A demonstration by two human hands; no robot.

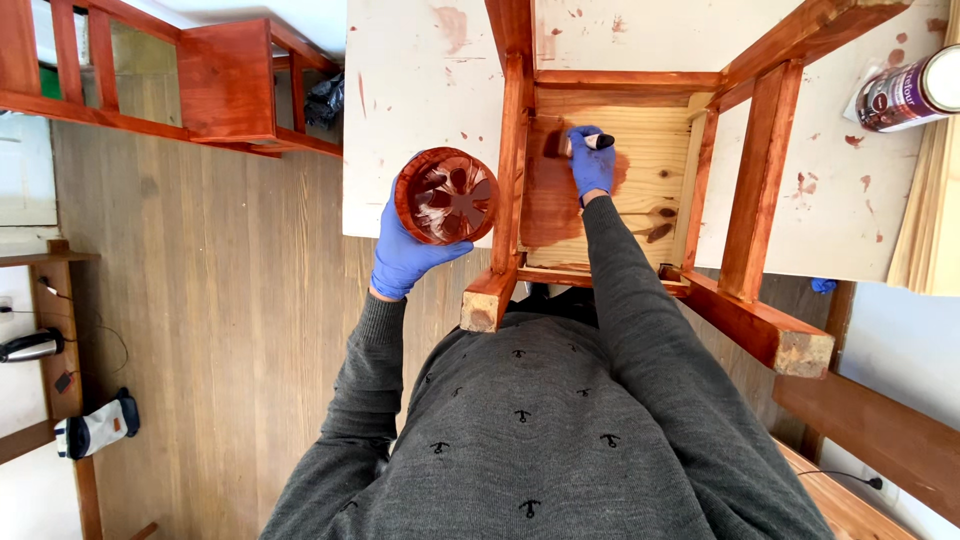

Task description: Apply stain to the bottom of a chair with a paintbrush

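Grey-brown wooden floor planks [230,330] down below, and above them a white table top [410,110] spotted with red-brown drips, likely from wet colour. Lying upside down on that table, a wooden chair frame with red-brown legs [760,180], legs pointing toward the near side, probably turned over to show its bottom. In the middle of the frame, a pale flat wooden seat board [650,160], dark and wet-looking on its left part, bare and light on its right part. Right hand in a blue glove [592,165] reaching far into the frame between the legs, fingers closed tight around a small brush with a dark handle [590,142], tip pressed on the board right at the line between dark and pale wood. Left hand in a blue glove [405,255] out to the left of the frame, by the table's near edge, fingers curled under and around a round plastic cup of red-brown stain [447,196], held level, likely so as not to spill, and held close, likely for easy dipping. Gloves on both hands, probably for clean skin. Grey knitted sleeves with little dark marks on the near side. Far right on the table, a tin can lying on its side [915,90], well apart from both hands, next to a stack of pale thin boards [935,200]. Far left, another piece of red-brown wooden furniture [225,80], off the table and away from the work.
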